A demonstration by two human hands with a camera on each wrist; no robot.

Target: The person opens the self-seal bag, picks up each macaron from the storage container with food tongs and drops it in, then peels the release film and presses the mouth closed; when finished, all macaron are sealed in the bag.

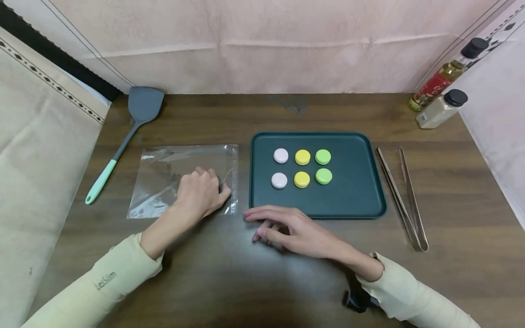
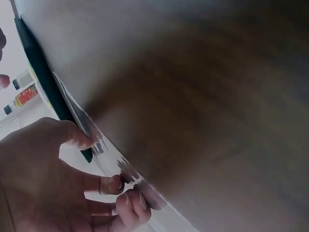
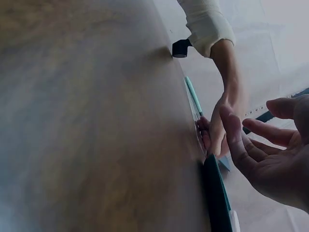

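Note:
A clear plastic bag [image 1: 160, 175] lies flat on the wooden table, its double-lined edge toward the right. My left hand [image 1: 201, 193] rests on the bag's right half. In the left wrist view its fingertips [image 2: 137, 203] touch the film with fingers loosely bent, and the thumb stands apart from them. My right hand [image 1: 291, 230] hovers by the near left corner of a dark green tray [image 1: 357, 182], holding nothing, its fingers loosely extended. On the tray sit two white discs [image 1: 280, 156], two yellow discs [image 1: 302, 157] and two green discs [image 1: 322, 157], in two rows.
A grey spatula [image 1: 145, 107] with a mint handle lies left of the bag. Metal tongs [image 1: 404, 205] lie to the tray's right. At the back right stand an oil bottle [image 1: 436, 86] and a black-capped jar [image 1: 440, 110]. Cloth curtains [image 1: 266, 50] border the table.

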